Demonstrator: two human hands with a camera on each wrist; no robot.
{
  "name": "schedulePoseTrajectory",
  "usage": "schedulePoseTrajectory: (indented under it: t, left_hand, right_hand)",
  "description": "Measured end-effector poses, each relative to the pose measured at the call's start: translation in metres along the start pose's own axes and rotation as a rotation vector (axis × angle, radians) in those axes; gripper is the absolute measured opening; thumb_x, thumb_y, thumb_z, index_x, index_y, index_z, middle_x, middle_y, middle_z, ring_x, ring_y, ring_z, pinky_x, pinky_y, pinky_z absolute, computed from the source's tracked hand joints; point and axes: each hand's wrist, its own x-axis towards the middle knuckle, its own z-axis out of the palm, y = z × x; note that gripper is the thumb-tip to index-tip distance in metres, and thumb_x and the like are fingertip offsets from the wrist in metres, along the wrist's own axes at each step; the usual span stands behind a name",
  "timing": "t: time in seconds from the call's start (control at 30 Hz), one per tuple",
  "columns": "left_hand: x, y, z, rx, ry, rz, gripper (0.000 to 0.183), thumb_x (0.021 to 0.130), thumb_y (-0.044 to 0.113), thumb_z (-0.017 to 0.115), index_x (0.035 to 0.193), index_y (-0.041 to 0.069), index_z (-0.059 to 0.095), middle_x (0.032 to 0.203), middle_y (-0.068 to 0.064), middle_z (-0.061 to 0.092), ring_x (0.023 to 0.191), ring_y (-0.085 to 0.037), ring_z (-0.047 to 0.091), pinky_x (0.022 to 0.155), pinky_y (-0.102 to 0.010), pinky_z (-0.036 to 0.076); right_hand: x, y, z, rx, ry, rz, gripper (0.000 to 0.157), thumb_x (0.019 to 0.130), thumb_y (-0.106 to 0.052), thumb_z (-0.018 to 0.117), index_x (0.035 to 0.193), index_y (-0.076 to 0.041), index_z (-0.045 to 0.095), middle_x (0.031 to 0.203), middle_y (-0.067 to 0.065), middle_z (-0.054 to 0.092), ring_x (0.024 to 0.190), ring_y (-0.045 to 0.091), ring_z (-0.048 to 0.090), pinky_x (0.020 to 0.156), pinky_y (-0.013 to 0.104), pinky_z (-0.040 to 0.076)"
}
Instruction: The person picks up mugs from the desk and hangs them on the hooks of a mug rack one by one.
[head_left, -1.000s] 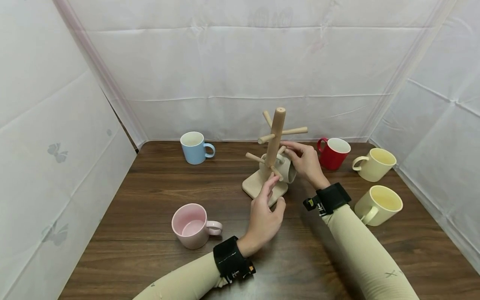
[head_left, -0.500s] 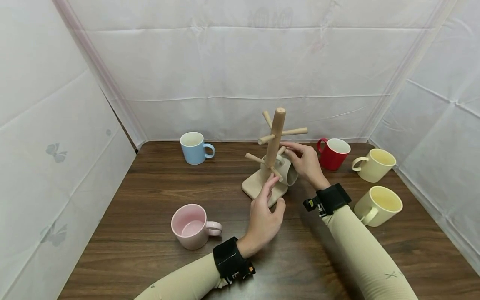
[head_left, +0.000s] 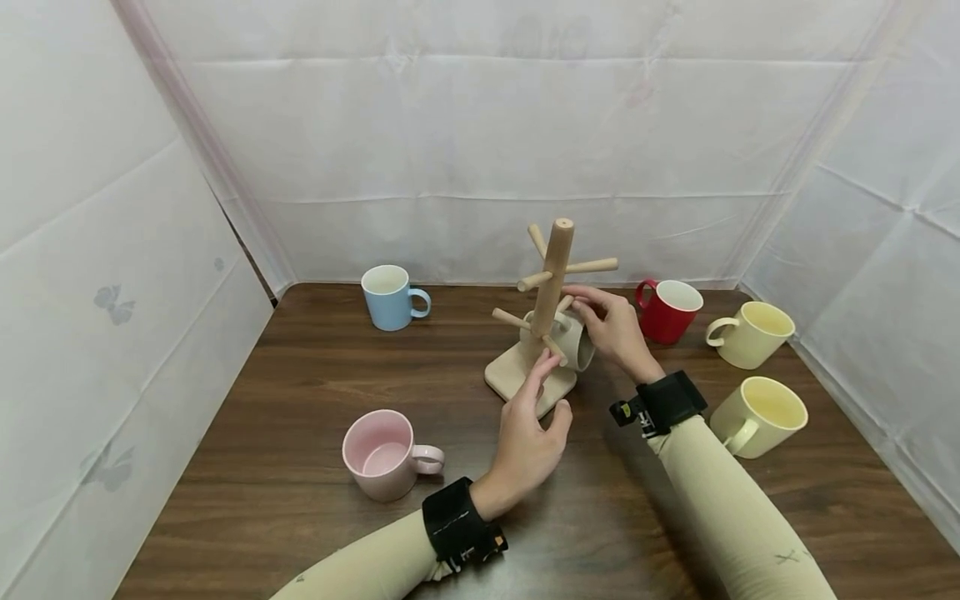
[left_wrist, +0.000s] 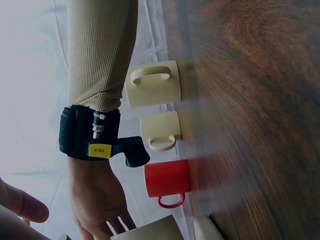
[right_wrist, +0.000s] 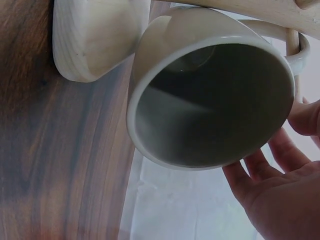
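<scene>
A greyish-beige mug (head_left: 572,340) hangs on its side by its handle from a lower peg of the wooden mug tree (head_left: 553,283). My right hand (head_left: 613,332) is at the right of it; in the right wrist view its fingers (right_wrist: 280,165) rest along the outside of the mug (right_wrist: 172,47), with the thumb beside the handle and peg. My left hand (head_left: 528,433) reaches in from the front, fingers extended and tips at the end of the front lower peg, thumb spread apart. Nothing is in its palm.
On the brown table (head_left: 285,400) stand a blue mug (head_left: 388,304) at back left and a pink mug (head_left: 381,467) at front left. To the right are a red mug (head_left: 666,317) and two yellow mugs (head_left: 750,337). White cloth walls (head_left: 450,125) enclose the back and sides.
The hanging mug swings slightly, its mouth shifting a little right and then back. Both hands hold nearly the same place; the head view has shifted very slightly.
</scene>
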Motion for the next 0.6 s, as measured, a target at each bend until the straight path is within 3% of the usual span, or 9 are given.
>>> schedulePoseTrajectory:
  t: [0.07,0.17,0.27,0.33,0.47,0.6]
  left_hand:
    - [-0.001,-0.003,0.000,0.005,-0.002,0.010,0.056,0.084,0.000,0.051,0.137,0.014,0.042,0.145,-0.008,0.035,0.129,-0.017,0.033,0.100,-0.038,0.037]
    - [-0.002,-0.004,-0.001,0.014,0.020,0.033,0.054,0.083,0.000,0.051,0.135,0.014,0.044,0.142,-0.007,0.039,0.127,-0.016,0.037,0.098,-0.039,0.040]
    - [-0.003,-0.002,-0.003,0.022,0.046,0.059,0.053,0.083,-0.001,0.053,0.134,0.013,0.045,0.137,-0.004,0.045,0.122,-0.014,0.042,0.094,-0.038,0.042]
    - [-0.003,-0.002,-0.004,0.035,0.058,0.072,0.052,0.082,-0.001,0.053,0.133,0.012,0.046,0.134,-0.004,0.047,0.119,-0.013,0.044,0.092,-0.038,0.044]
    - [-0.003,-0.003,-0.006,0.060,0.070,0.095,0.051,0.081,0.000,0.054,0.131,0.011,0.047,0.132,-0.006,0.048,0.119,-0.013,0.043,0.090,-0.038,0.044]
    - [-0.002,-0.005,-0.007,0.082,0.085,0.108,0.051,0.080,0.001,0.055,0.129,0.010,0.048,0.133,-0.009,0.047,0.121,-0.013,0.041,0.090,-0.039,0.043]
  right_hand:
    - [0.000,0.000,-0.001,-0.008,-0.003,-0.007,0.030,0.094,-0.018,0.054,0.120,-0.031,0.061,0.106,-0.005,0.064,0.059,0.014,0.044,0.046,0.032,0.036]
    - [0.000,-0.001,-0.003,-0.015,0.000,-0.024,0.031,0.094,-0.016,0.054,0.122,-0.027,0.060,0.111,-0.003,0.063,0.075,0.011,0.055,0.054,0.033,0.043]
    - [0.000,0.000,-0.007,-0.020,0.009,-0.052,0.031,0.094,-0.015,0.054,0.124,-0.020,0.059,0.115,0.001,0.062,0.097,0.011,0.057,0.072,0.035,0.050]
    - [0.001,0.001,-0.010,-0.038,0.021,-0.069,0.031,0.094,-0.015,0.055,0.124,-0.018,0.059,0.114,0.005,0.062,0.100,0.014,0.058,0.080,0.039,0.050]
    - [0.006,0.004,-0.018,-0.123,0.073,-0.114,0.031,0.091,-0.015,0.059,0.122,-0.011,0.060,0.114,0.011,0.061,0.100,0.023,0.057,0.083,0.045,0.049]
    - [0.014,0.011,-0.024,-0.235,0.112,-0.145,0.031,0.087,-0.014,0.063,0.118,-0.006,0.061,0.115,0.018,0.058,0.107,0.032,0.051,0.090,0.052,0.040]
